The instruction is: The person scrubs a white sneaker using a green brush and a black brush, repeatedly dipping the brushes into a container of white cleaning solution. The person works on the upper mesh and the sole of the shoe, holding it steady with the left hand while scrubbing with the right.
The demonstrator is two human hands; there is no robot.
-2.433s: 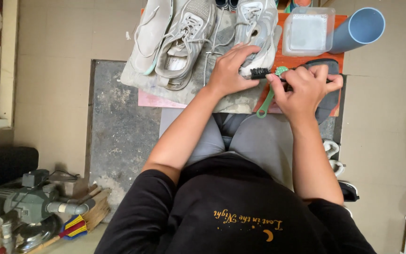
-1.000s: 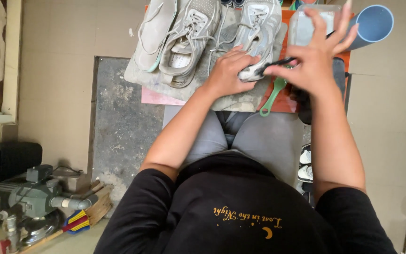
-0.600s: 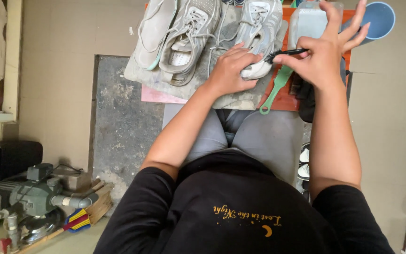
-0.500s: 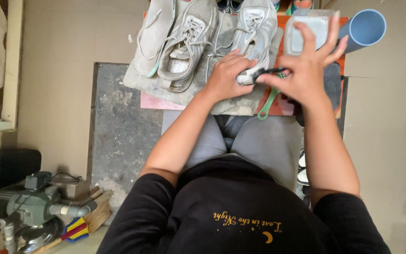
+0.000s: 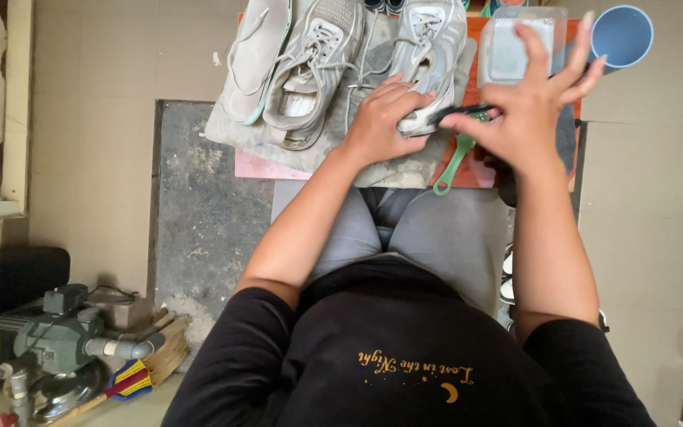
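My left hand [image 5: 385, 119] presses down on the heel of a grey sneaker [image 5: 430, 47] lying on a dirty grey cloth [image 5: 333, 146]. My right hand [image 5: 530, 111] pinches a small black brush [image 5: 458, 114] between thumb and forefinger, its bristles at the sneaker's heel, the other fingers spread. A green brush handle [image 5: 452, 168] lies beneath on the orange board [image 5: 476, 170]. A second grey sneaker [image 5: 310, 67] and a loose insole [image 5: 250, 55] lie to the left.
A clear plastic tub [image 5: 507, 51] and a blue pipe [image 5: 622, 35] sit at the back right. A grey motor pump [image 5: 49, 340] and a striped brush [image 5: 132, 381] stand on the floor at lower left. Sandals [image 5: 507, 277] lie by my right leg.
My right hand took up the black brush and has been stroking it back and forth at the sneaker's heel. My left hand has stayed on the sneaker.
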